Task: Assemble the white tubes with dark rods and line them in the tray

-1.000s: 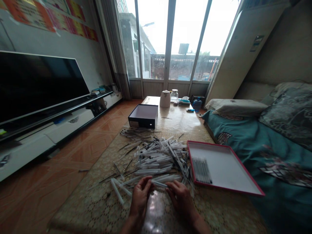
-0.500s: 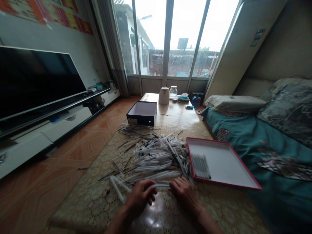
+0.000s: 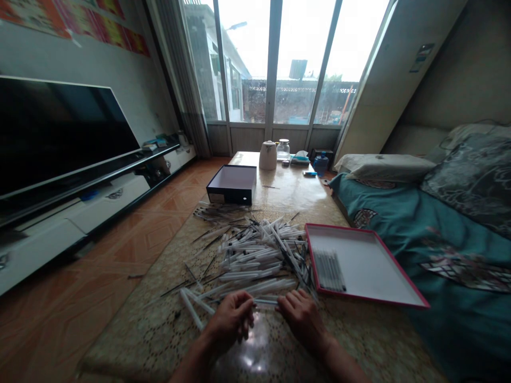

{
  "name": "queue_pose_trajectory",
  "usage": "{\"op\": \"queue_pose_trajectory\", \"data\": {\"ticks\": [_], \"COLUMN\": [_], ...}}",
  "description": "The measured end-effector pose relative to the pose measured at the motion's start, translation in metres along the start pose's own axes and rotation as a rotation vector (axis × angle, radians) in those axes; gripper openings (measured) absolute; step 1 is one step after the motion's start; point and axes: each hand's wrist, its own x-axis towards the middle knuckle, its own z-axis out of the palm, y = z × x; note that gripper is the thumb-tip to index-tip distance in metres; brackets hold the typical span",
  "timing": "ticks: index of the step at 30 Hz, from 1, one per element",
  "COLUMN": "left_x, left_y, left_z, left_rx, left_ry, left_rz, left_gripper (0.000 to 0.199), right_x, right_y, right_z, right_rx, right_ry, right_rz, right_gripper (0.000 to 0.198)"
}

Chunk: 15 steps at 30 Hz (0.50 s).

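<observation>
A pen (image 3: 265, 302) with a pale, see-through barrel lies level between my two hands, low over the near part of the table. Its left end is pinched in my left hand (image 3: 235, 315), and my right hand (image 3: 300, 315) grips the other end; both ends are hidden by the fingers. Just beyond them spreads a heap of white pen barrels (image 3: 251, 258), mixed with thin dark refills (image 3: 209, 266). To the right, a red-rimmed box lid (image 3: 383, 266) holds a neat row of pens (image 3: 328, 269) with dark tips.
Behind the heap stands a dark open box (image 3: 230, 196) with a pale inside. A kettle (image 3: 268, 156), a glass jar (image 3: 283, 151) and a tissue pack (image 3: 300, 158) are at the table's far end. A teal-covered sofa (image 3: 383, 213) runs along the right side.
Both hands stay in nearly the same place on the pen. The fingers of my left hand have shifted slightly, and the view has moved a little.
</observation>
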Motion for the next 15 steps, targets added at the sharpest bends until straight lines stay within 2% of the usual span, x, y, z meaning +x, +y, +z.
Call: {"op": "queue_pose_trajectory", "data": {"ticks": [4,8,11,15], "left_x": [-0.004,-0.005,-0.005,-0.003], "left_y": [0.002,0.001,0.001,0.003], "left_z": [0.0,-0.006,-0.012,-0.019], "left_rx": [0.062,0.253,0.467,0.754], "left_ry": [-0.016,-0.089,-0.126,-0.053], "left_rz": [0.041,0.139,0.266,0.475], "left_gripper": [0.043,0.036,0.028,0.021], "right_x": [0.003,0.004,0.004,0.005], "right_y": [0.001,0.003,0.003,0.0], "right_z": [-0.005,-0.01,-0.012,-0.012], "right_rx": [-0.001,0.004,-0.001,-0.02], "right_ry": [-0.048,-0.103,-0.108,-0.096], "right_rz": [-0.015,-0.039,-0.059,-0.068], "right_gripper": [0.018,0.015,0.016,0.016]}}
